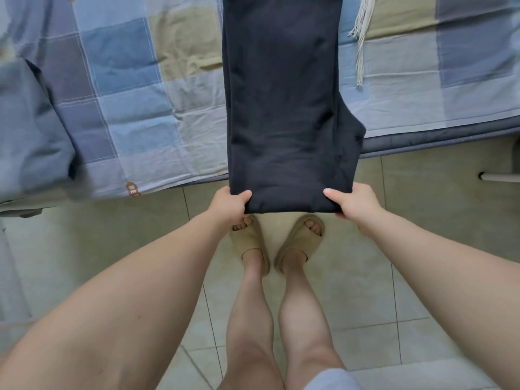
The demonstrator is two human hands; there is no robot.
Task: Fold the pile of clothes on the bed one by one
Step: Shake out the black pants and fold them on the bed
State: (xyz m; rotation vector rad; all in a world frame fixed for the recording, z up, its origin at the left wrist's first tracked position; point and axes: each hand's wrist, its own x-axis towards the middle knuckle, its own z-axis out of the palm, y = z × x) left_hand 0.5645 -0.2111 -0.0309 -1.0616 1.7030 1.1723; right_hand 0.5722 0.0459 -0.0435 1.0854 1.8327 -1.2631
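Bare forearms [168, 263]; left hand [229, 205] and right hand [353, 205], fingers [332, 193] in a pinch on dark trousers [281, 108].

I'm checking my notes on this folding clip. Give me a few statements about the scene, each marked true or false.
1. The left hand and right hand each grip the near end of the dark garment. True.
2. The dark garment lies on the floor. False: it stretches across the bed sheet, its near end held past the bed's edge.
3. The bed sheet is plain white. False: it is checked in blue, grey and beige.
4. The person wears beige slippers. True.
5. A fringed cream cloth lies to the right of the dark garment. True.
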